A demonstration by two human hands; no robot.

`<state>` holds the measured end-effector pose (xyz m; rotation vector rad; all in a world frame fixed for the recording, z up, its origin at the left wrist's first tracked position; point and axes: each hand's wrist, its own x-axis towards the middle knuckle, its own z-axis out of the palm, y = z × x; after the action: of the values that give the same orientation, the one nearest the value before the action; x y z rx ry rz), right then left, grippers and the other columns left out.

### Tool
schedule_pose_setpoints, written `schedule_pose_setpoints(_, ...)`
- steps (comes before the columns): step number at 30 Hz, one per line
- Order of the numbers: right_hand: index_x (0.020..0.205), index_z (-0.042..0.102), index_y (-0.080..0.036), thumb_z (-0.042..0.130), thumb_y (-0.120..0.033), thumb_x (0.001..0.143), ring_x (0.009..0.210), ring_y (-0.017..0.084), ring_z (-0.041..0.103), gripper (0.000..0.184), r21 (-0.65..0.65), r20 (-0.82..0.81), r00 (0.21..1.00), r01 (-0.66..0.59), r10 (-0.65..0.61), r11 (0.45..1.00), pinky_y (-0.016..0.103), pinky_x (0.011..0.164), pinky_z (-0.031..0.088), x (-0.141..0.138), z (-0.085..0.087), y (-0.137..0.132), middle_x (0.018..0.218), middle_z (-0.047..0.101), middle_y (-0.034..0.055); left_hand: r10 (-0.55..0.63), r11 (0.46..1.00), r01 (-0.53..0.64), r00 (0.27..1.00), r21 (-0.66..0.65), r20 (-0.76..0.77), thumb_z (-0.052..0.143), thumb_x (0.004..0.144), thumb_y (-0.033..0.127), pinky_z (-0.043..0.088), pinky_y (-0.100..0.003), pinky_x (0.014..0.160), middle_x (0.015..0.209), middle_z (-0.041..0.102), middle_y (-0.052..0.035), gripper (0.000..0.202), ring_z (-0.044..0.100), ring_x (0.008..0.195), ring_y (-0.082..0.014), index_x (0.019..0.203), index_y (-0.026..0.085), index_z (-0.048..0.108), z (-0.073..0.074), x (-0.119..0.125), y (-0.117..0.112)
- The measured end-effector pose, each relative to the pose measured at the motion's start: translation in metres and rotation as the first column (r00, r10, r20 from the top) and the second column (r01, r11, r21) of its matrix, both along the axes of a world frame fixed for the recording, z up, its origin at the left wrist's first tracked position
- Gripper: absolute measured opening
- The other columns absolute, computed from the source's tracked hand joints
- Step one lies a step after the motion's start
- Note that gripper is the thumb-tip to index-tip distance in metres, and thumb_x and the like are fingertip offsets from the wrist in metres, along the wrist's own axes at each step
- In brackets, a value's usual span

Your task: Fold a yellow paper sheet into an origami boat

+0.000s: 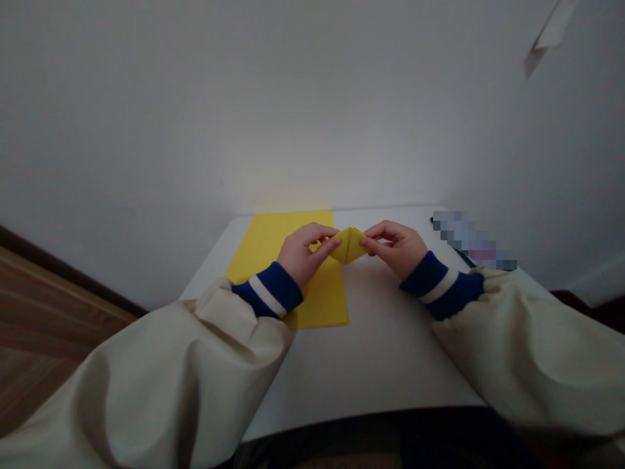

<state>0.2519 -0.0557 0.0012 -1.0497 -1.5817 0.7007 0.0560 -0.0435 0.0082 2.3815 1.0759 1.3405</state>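
Note:
A small folded yellow paper piece [348,245] is held just above the white table [385,352], between both hands. My left hand [305,253] pinches its left end with thumb and fingers closed. My right hand [398,246] pinches its right end the same way. Under and behind my left hand lies a flat yellow sheet of paper [278,241] on the left half of the table. Both arms wear cream sleeves with blue, white-striped cuffs.
A blurred-out object [471,241] lies at the table's far right edge, with a thin dark item beside it. A white wall stands right behind the table. Wooden floor [34,312] shows to the left. A paper scrap [549,36] hangs on the wall at upper right.

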Motion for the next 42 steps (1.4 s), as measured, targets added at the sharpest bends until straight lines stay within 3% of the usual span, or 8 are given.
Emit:
schedule_pose_setpoints(4, 0.075, 0.066, -0.018, 0.066, -0.035, 0.069, 0.067, 0.014, 0.06, 0.018, 0.13, 0.096, 0.995, 0.013, -0.026, 0.991, 0.026, 0.053, 0.049, 0.0005, -0.0005, 0.0004, 0.076, 0.067, 0.0047, -0.048, 0.996, 0.045, 0.998, 0.072, 0.034, 0.059, 0.08, 0.026, 0.044, -0.019, 0.054, 0.073, 0.065, -0.0006, 0.011, 0.057, 0.064, -0.0099, 0.077, 0.017, 0.065, -0.0016, 0.0015, 0.0008)
schedule_pose_setpoints(9, 0.075, 0.067, -0.02, 0.064, -0.029, 0.073, 0.068, 0.012, 0.06, 0.01, 0.276, 0.207, 0.978, -0.032, -0.027, 0.96, 0.024, 0.053, 0.049, 0.0019, 0.0029, -0.0016, 0.076, 0.067, 0.0033, -0.139, 0.965, 0.133, 0.99, 0.224, 0.013, 0.058, 0.08, 0.017, 0.048, -0.022, 0.064, 0.081, 0.067, -0.0025, 0.011, 0.059, 0.074, -0.0104, 0.089, 0.018, 0.065, 0.0015, 0.0019, 0.0004)
schedule_pose_setpoints(15, 0.071, 0.066, -0.02, 0.065, -0.031, 0.074, 0.064, 0.012, 0.059, 0.012, 0.357, 0.273, 0.962, -0.071, -0.031, 0.931, 0.023, 0.046, 0.043, 0.0021, 0.0076, -0.0046, 0.073, 0.067, 0.0037, -0.204, 0.952, 0.196, 0.979, 0.236, 0.01, 0.063, 0.08, 0.023, 0.048, -0.024, 0.064, 0.075, 0.064, -0.0023, 0.006, 0.058, 0.071, -0.0112, 0.078, 0.018, 0.065, 0.0045, 0.0008, 0.0006)
schedule_pose_setpoints(35, 0.069, 0.066, -0.021, 0.066, -0.028, 0.072, 0.07, 0.014, 0.061, 0.008, 0.288, 0.107, 0.994, -0.021, -0.01, 0.957, 0.027, 0.056, 0.051, 0.0038, 0.0007, 0.0009, 0.074, 0.067, 0.0032, -0.185, 0.974, 0.16, 0.97, 0.158, 0.159, 0.065, 0.078, 0.021, 0.049, -0.027, 0.072, 0.077, 0.066, -0.0032, 0.004, 0.06, 0.076, -0.0124, 0.076, 0.019, 0.068, -0.0018, -0.0004, 0.0047)
schedule_pose_setpoints(42, 0.072, 0.066, -0.02, 0.065, -0.028, 0.073, 0.073, 0.014, 0.062, 0.008, 0.266, 0.107, 0.993, 0.018, -0.048, 0.964, 0.03, 0.064, 0.053, 0.0031, 0.0013, -0.0008, 0.078, 0.068, 0.0036, -0.155, 0.987, 0.149, 0.978, 0.052, 0.14, 0.057, 0.084, 0.023, 0.049, -0.03, 0.081, 0.095, 0.069, -0.0052, 0.008, 0.063, 0.089, -0.0137, 0.084, 0.017, 0.063, -0.0016, 0.0001, 0.0007)
